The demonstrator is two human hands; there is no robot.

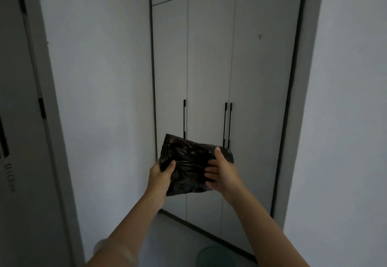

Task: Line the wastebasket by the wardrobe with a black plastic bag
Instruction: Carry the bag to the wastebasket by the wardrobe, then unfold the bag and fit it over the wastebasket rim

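I hold a folded black plastic bag (188, 162) in front of me at chest height, before the white wardrobe (211, 78). My left hand (161, 178) grips the bag's left edge, thumb on top. My right hand (222, 172) holds its right side, thumb over the top edge and fingers spread across the front. The wastebasket (215, 256), a dark greenish mesh bin, stands on the floor at the bottom of the view, just in front of the wardrobe, between my forearms. Only its rim and upper part show.
The wardrobe doors are closed, with long black handles (227, 124). A white wall (100, 99) stands to the left, and a door with hinges (21, 141) is at the far left. Another wall (345, 120) closes off the right side. A pale roundish object (102, 245) sits low on the left.
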